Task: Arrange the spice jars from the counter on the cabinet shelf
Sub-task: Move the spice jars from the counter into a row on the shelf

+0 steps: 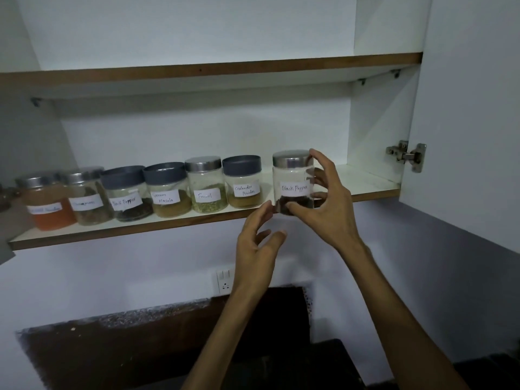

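Several labelled spice jars stand in a row on the lower cabinet shelf; the rightmost three read Garam Masala, Fennel and Coriander Powder. A little apart, to the right of the row, a steel-lidded jar labelled Black Pepper stands near the shelf's front edge. My right hand holds it, thumb at its base in front, fingers curled round its right and back side. My left hand hovers just below the shelf edge, fingers relaxed, a fingertip close to the jar's base.
An upper shelf runs above. The open cabinet door and its hinge are at the right. Bare shelf lies right of the held jar. Below are a wall socket and the dark counter.
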